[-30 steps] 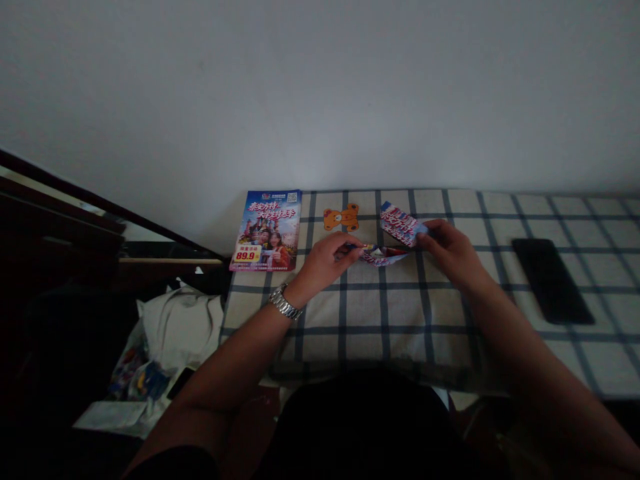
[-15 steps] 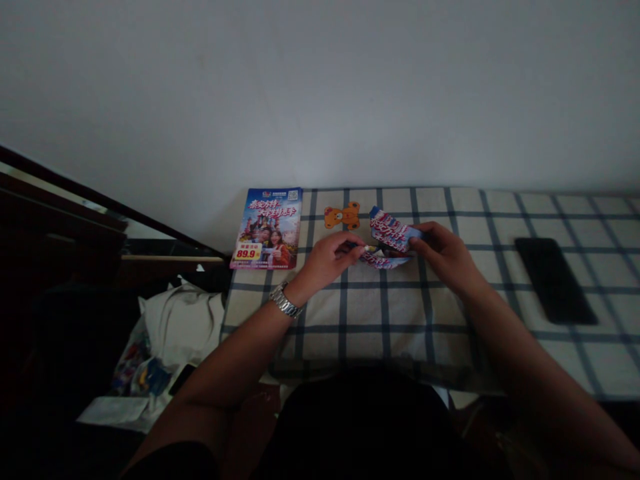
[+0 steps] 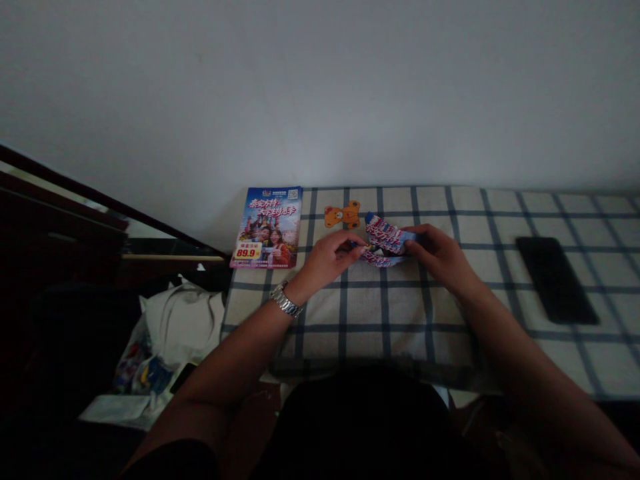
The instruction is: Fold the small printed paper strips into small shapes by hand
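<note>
A colourful printed flyer, partly folded (image 3: 384,241), lies between my hands on the checked cloth (image 3: 380,307). My left hand (image 3: 327,257), with a metal watch on its wrist, pinches the folded flyer's left end. The fingers of my right hand (image 3: 436,252) grip its right side and bend the upper flap over toward the left. Both hands are closed on the paper.
A flat flyer with "89.9" on it (image 3: 267,229) lies at the cloth's left edge. An orange bear-shaped cutout (image 3: 343,215) sits just beyond my hands. A black phone (image 3: 556,279) lies to the right. Bags and clutter (image 3: 165,340) fill the floor at left.
My right hand has carried the raised flap of the flyer leftward and down, closing it over the lower part. The left hand has stayed in place.
</note>
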